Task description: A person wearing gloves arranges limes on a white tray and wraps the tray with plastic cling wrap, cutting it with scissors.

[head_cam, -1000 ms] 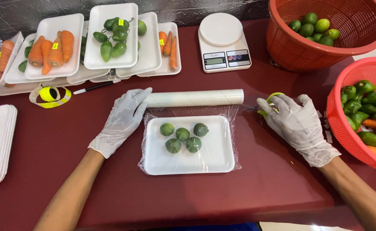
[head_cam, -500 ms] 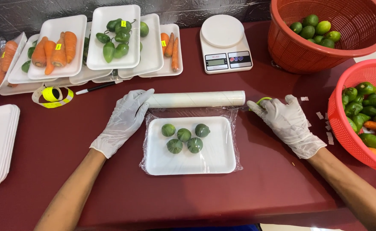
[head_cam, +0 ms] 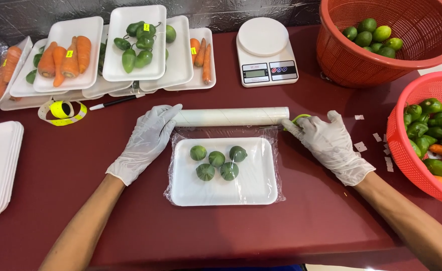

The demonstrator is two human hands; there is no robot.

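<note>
at table centre, i cut film: left hand (head_cam: 145,142) steadies the roll (head_cam: 231,116), right hand (head_cam: 330,144) grips a small cutter (head_cam: 298,118); tucking film under the tray (head_cam: 261,188) seems next.

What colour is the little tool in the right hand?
Yellow-green: the small tool under the gloved right hand, head view.

Bright, even overhead light, soft shadows, sharp focus, slight edge distortion.
</note>
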